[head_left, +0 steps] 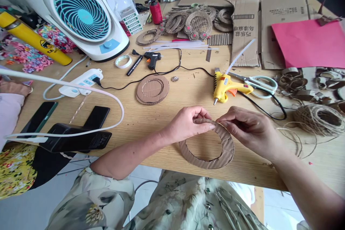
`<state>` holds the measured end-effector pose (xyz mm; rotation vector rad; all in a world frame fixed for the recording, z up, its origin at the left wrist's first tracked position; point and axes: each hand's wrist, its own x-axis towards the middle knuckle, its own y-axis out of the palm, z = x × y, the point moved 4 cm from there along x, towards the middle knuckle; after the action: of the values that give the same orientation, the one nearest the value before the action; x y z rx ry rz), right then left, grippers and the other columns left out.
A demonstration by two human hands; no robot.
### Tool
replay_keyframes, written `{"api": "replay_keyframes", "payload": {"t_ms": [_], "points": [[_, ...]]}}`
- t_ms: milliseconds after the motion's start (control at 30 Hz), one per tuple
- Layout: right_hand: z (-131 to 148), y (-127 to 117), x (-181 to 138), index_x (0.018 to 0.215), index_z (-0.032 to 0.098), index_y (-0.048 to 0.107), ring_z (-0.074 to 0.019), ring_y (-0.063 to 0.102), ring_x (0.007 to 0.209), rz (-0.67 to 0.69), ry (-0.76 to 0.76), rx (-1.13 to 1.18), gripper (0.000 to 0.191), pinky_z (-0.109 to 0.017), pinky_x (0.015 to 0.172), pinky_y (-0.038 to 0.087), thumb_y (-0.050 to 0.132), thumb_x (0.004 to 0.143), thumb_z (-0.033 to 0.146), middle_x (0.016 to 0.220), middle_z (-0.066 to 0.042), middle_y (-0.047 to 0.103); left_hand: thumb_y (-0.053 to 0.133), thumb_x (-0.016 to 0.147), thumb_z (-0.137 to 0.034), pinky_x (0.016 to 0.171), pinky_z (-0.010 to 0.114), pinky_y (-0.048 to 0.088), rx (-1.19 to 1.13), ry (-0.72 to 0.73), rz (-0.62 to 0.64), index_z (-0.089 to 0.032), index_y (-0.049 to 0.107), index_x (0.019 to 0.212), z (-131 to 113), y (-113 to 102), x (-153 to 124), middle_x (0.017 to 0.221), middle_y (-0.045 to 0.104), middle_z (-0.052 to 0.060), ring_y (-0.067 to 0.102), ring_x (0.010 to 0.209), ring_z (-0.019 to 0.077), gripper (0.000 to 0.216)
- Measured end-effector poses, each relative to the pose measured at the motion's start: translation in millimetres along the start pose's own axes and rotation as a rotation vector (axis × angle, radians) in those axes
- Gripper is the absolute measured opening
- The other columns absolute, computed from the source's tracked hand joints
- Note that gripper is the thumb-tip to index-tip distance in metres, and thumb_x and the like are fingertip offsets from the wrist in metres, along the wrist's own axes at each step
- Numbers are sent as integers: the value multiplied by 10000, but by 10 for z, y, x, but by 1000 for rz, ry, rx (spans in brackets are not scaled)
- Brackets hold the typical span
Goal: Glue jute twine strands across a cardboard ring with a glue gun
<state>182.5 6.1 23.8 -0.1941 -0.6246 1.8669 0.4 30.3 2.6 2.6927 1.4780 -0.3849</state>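
Observation:
A corrugated cardboard ring (228,151) is tilted above the table's front edge. My left hand (187,124) pinches its top rim, thumb in front and fingers behind. My right hand (246,129) is closed just beside that spot, its thumb and forefinger pressed together at the ring's upper right edge; what lies between them is hidden. Strands from a ball of jute twine (319,119) run over the table toward my right wrist. A yellow glue gun (228,85) with a clear glue stick (241,55) lies beyond my hands, close to a pair of scissors (262,84).
At left are a white fan (81,14), a power strip (81,82), a black power bank (78,138) and another person's arm (12,106). Two stacked cardboard rings (152,90), a black glue gun (152,58), twine-wrapped rings (199,23) and pink paper (309,43) lie farther back.

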Motion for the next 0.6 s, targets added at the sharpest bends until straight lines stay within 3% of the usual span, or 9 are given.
{"api": "replay_keyframes", "payload": {"t_ms": [233,600], "points": [[56,-8,-13,913,250,724,-126,582,640,-10,-32,-35,148,-271,551,435,607,939,337,759,-18,641,788,737,-313,606,194,418,-67,10,-21,-129,634,845,9,5,7,755,631,-3,545,656,76,263],[56,8,-5,1093,280,697,-95,508,587,-17,-135,-76,187,-267,525,406,636,918,251,809,6,624,837,712,-367,508,167,359,-224,-24,-73,-146,587,811,3,7,4,657,543,-61,422,518,21,348]]}}
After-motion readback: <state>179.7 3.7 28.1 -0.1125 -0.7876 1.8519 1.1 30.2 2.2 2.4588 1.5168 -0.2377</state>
